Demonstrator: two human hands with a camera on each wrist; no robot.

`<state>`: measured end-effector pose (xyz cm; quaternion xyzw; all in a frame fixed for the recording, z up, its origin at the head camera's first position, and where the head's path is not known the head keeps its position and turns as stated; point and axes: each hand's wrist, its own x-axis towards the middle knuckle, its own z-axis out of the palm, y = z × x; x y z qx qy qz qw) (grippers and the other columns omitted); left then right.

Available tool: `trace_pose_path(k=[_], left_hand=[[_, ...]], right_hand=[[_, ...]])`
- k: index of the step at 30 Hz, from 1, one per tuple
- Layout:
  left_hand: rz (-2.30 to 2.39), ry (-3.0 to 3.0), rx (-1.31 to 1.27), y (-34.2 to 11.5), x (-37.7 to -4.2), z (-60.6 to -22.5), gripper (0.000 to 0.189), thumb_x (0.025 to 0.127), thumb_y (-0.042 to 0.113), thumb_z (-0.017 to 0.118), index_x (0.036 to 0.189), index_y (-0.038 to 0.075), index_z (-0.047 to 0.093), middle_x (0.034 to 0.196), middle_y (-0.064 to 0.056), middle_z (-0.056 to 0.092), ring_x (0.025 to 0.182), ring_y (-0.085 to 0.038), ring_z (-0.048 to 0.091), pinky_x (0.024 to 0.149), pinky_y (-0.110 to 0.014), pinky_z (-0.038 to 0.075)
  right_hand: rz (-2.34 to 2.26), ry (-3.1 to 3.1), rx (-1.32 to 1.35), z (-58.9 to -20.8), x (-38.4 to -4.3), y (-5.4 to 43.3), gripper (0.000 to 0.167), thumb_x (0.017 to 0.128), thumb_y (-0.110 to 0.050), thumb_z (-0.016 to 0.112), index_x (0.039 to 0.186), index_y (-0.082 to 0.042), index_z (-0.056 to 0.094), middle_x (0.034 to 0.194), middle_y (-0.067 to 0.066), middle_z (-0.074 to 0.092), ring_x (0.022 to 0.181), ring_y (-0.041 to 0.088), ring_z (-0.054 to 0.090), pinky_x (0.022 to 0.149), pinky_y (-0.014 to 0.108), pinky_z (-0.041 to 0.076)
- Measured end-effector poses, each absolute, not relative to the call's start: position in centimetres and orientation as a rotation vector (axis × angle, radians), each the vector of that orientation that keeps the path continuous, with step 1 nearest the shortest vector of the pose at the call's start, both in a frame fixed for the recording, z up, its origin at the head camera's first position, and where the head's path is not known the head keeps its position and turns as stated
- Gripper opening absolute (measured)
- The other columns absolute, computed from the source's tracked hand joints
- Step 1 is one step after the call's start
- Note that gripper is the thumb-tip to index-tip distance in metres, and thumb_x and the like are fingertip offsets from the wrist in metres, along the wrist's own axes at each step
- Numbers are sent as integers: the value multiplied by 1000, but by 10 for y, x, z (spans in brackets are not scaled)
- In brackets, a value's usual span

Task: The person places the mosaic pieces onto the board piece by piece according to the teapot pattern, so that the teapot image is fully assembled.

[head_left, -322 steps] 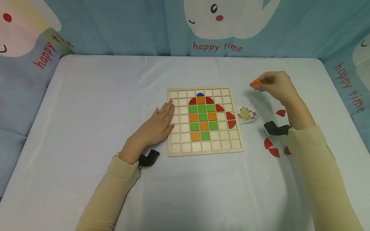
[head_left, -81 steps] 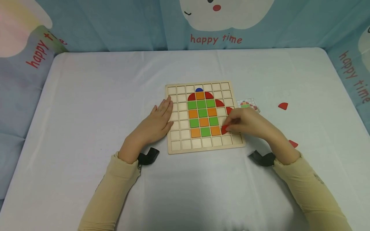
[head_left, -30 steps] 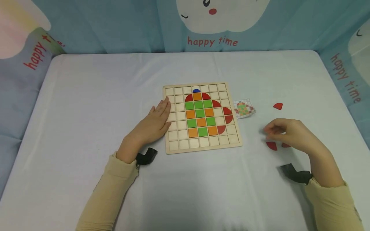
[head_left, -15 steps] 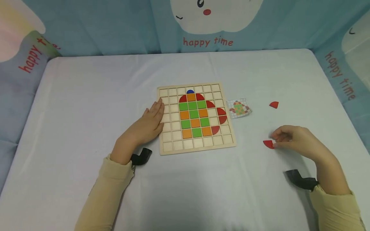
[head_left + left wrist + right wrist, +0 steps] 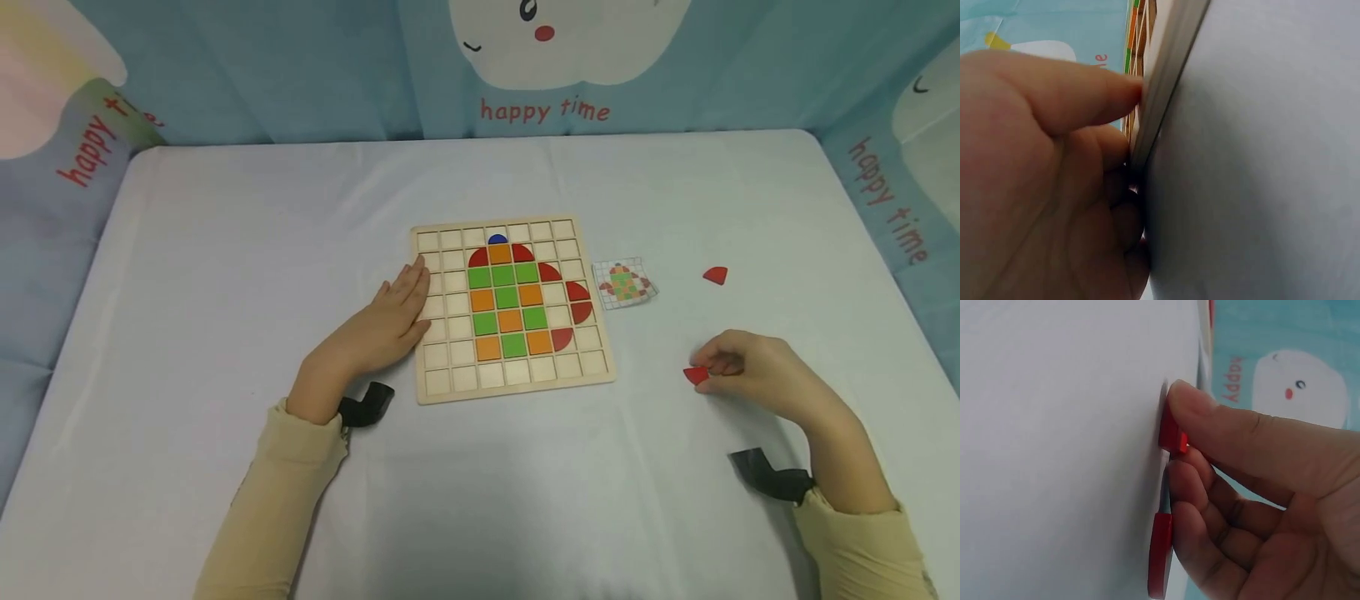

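My left hand (image 5: 375,329) lies with straight fingers along the left edge of a wooden grid board (image 5: 441,381); its thumb touches the board's side (image 5: 1160,87) in the left wrist view. Right of the board, my right hand (image 5: 765,375) pinches a red quarter-circle block (image 5: 696,376) between thumb and fingers, close over the cloth. The right wrist view shows this red block (image 5: 1170,428) under the thumb tip. Another red block (image 5: 1160,555) stands beside the curled lower fingers there; the hand covers it in the head view.
The board carries green squares (image 5: 506,297), orange squares (image 5: 509,320), red quarter-circles (image 5: 581,312) and a blue half-circle (image 5: 497,239). A small pattern card (image 5: 624,283) lies at its right edge. One more red quarter-circle (image 5: 716,275) lies behind the right hand.
An orange square, earlier in my right hand, and a red quarter-circle now sit in the board's lower rows. My right hand went back right and took hold of a red block. The left hand stayed.
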<state>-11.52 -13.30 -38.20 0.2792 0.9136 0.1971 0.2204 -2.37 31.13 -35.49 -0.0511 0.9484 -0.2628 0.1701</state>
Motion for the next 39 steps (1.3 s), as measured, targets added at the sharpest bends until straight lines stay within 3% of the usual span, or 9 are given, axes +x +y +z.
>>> trace_pose_path(k=[15, 29, 39], left_hand=[[536, 2568, 747, -124, -112, -385, 83, 98, 35, 50, 147, -6, -2, 155, -17, -12, 143, -30, -8, 114, -47, 3], [497, 2598, 744, -121, -111, -385, 81, 99, 34, 48, 147, -7, -1, 155, -17, -13, 143, -31, -8, 114, -49, 4], [502, 2596, 746, -123, -110, -384, 81, 98, 34, 48, 147, -8, -1, 156, -18, -12, 143, -31, -7, 114, -48, 4]], right_hand=[[-697, 2817, -389, -359, -29, 294, 24, 68, 0, 81, 88, -8, 70, 85, -4, 65, 75, 11, 58, 66, 22, 49], [-944, 2814, -591, -356, -46, 265, 29, 68, 3, 80, 88, -12, 66, 86, -9, 62, 75, 5, 57, 73, 10, 44], [-1592, 2173, -324, -365, -63, 244, 14, 84, 7, 64, 98, 6, 62, 86, 8, 65, 75, 18, 63, 69, 22, 53]])
